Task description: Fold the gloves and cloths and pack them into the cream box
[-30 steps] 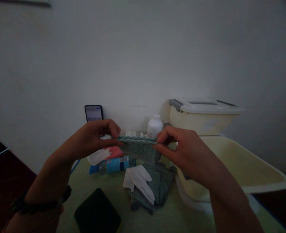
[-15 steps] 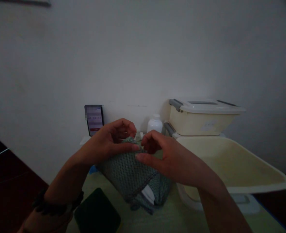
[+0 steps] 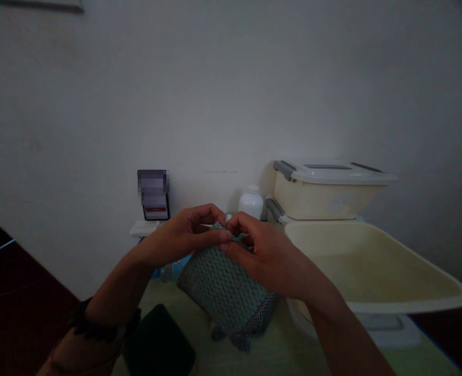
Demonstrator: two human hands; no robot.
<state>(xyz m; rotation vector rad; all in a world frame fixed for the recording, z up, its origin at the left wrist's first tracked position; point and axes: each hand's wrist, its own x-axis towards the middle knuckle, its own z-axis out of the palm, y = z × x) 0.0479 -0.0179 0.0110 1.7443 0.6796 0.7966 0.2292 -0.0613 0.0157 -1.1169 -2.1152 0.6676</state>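
A grey-green knitted piece [image 3: 227, 284] hangs below my hands over the table, its lower edge trimmed in a darker checked band. My left hand [image 3: 194, 230] pinches its top edge between thumb and fingers. Close beside it, my right hand [image 3: 258, 250] is closed on the same edge, and the fingertips of both hands meet there. Whether a needle or a hook is between the fingers cannot be made out. A dark bracelet [image 3: 101, 324] circles my left wrist.
A dark green pad-like object [image 3: 160, 342] lies on the table [image 3: 211, 360] at front left. A phone [image 3: 155, 196] leans upright behind. A white bottle [image 3: 251, 202] stands by the wall. On the right are a cream open bin [image 3: 372, 266] and a lidded storage box [image 3: 325, 196].
The knitted piece has swung round and its lower end lies flatter, so the white patch on it is hidden. My hands have drawn closer together at its top edge.
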